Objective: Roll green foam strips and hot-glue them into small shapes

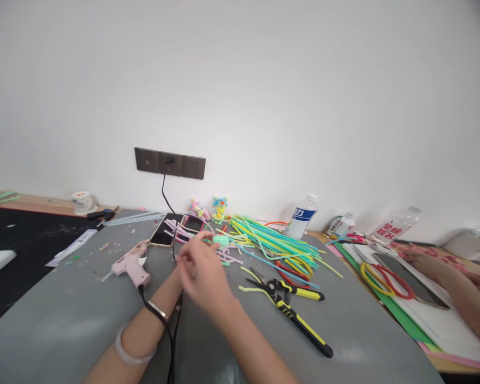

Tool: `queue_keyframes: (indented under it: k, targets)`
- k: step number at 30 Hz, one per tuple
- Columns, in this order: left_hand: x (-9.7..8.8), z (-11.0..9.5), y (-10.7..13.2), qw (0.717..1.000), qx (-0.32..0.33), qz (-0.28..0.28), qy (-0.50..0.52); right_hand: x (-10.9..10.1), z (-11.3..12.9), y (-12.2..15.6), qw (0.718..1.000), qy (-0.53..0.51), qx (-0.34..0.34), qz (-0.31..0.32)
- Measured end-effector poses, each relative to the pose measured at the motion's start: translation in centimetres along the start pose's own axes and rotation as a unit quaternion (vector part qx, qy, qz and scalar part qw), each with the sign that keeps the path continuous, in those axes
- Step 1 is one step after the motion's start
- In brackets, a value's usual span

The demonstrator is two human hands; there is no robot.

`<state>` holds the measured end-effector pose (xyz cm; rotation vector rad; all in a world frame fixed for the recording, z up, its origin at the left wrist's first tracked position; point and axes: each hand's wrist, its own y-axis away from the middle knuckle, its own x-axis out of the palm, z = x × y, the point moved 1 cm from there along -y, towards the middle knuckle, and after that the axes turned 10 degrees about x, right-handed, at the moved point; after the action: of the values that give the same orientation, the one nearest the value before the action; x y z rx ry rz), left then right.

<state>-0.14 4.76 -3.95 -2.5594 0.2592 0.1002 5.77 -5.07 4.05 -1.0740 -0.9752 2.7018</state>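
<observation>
My right hand [204, 272] crosses in front of my left hand [205, 235] and hides most of it. A small mint-green fuzzy piece [221, 240] shows at the fingertips of my left hand, which appears closed on it. The fingers of my right hand are bent together near my left wrist; whatever they pinch is too small to make out. Lilac pipe cleaners [234, 260] lie around the hands. To the left rests a pink hot glue gun [132, 268]. Yellow-and-black pliers [288, 298] lie to the right, jaws apart.
Green and yellow pipe cleaners [276, 242] are heaped behind the pliers, near a water bottle [302, 217]. Phones [165, 230] and small fuzzy figures [220, 209] stand towards the wall. A black cord [172, 330] runs beside my arms. At right, another person's hand [428, 265] is near scissors [388, 281].
</observation>
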Motion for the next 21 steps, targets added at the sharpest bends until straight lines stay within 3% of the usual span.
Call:
queue_keyframes:
  k: [3, 6, 10, 14, 17, 21]
  targets:
    - [0.0, -0.3, -0.4, 0.999, -0.020, -0.015, 0.034, -4.3, -4.6, 0.1, 0.998, -0.038, -0.002, -0.057]
    - [-0.1, -0.9, -0.4, 0.995, -0.045, -0.049, 0.068, -6.0, -8.8, 0.5, 1.000, -0.010, 0.014, 0.013]
    - [-0.2, -1.4, -0.3, 0.993, -0.037, -0.068, 0.090, -5.0, -12.5, 1.4, 0.990, -0.001, 0.096, 0.102]
    - [-0.1, -1.7, -0.2, 0.992, -0.043, -0.052, 0.108, -2.8, -13.5, 2.0, 0.978, -0.007, 0.136, 0.160]
    - [-0.1, -2.1, -0.3, 0.990, -0.054, -0.049, 0.117, -1.7, -13.7, 2.1, 0.973, -0.006, 0.154, 0.172]
    - [-0.2, -2.4, -0.3, 0.990, -0.061, -0.047, 0.120, -1.5, -13.6, 2.2, 0.980, -0.014, 0.141, 0.138]
